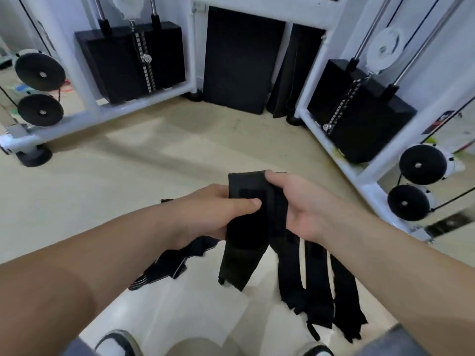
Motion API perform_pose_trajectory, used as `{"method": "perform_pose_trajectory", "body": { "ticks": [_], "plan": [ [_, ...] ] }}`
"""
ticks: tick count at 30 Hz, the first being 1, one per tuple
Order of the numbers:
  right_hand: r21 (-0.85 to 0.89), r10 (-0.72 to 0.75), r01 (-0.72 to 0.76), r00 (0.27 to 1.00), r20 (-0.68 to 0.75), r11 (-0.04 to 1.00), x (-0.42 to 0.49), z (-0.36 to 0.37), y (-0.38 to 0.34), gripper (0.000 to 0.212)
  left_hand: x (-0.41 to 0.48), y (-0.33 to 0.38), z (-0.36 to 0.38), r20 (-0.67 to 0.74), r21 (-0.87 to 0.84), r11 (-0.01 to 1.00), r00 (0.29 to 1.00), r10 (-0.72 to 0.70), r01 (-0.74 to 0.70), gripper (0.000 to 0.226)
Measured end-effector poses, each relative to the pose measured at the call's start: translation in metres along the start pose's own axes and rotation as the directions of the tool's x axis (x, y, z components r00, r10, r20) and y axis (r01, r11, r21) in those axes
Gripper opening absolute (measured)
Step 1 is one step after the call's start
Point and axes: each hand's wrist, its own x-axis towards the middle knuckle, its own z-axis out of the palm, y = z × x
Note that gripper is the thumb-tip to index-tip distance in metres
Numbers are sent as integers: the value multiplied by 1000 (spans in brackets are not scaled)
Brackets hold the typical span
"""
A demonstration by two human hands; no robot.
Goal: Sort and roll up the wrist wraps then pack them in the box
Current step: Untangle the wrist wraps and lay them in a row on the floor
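Left hand (218,214): thumb pinches the front wrap (244,227). A striped wrap (164,265) trails below it, leftward. The wraps (318,278) are bunched between my hands, long axes hanging down towards the floor (102,188). Right hand (303,209): curled round the bunch's right side. Both hands equally near. Box not seen.

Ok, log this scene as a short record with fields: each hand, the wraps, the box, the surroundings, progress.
left hand: grips the wraps, thumb across the front
right hand: holds the same bundle from the other side
wraps: several black strips, unrolled, hanging down from both hands
box: not in view
surroundings: white cable machine with black weight stacks, pale floor
progress: nothing rolled yet
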Motion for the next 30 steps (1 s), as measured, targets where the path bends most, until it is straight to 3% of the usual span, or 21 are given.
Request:
{"method": "perform_pose_trajectory", "body": {
  "ticks": [4,9,13,18,22,27,30],
  "plan": [
    [-41,-49,51,997,61,998,-33,-21,4,31,7,5,13,-159,-79,997,987,5,-18,46],
    [-230,-136,170,978,157,958,-32,-27,-1,30,6,14,7,-292,-160,982,955,51,-101,19],
    [-168,-102,137,974,200,976,-18,-28,-4,44,-1,18,-3,-269,-107,985,958,101,-135,15],
    [-90,-203,222,962,185,971,-8,-31,-5,28,-5,13,0,-254,-8,985,953,166,-173,16],
    [-51,-225,241,949,222,969,-6,-30,-5,40,-9,14,1,-231,25,970,942,243,-243,17],
    [-18,-217,233,929,298,972,-4,-28,-2,30,-10,14,-6,-261,121,949,913,313,-290,15],
    [-30,-205,227,925,321,974,-5,-27,0,36,-5,8,-11,-288,217,937,899,330,-274,15]
  ]
}}
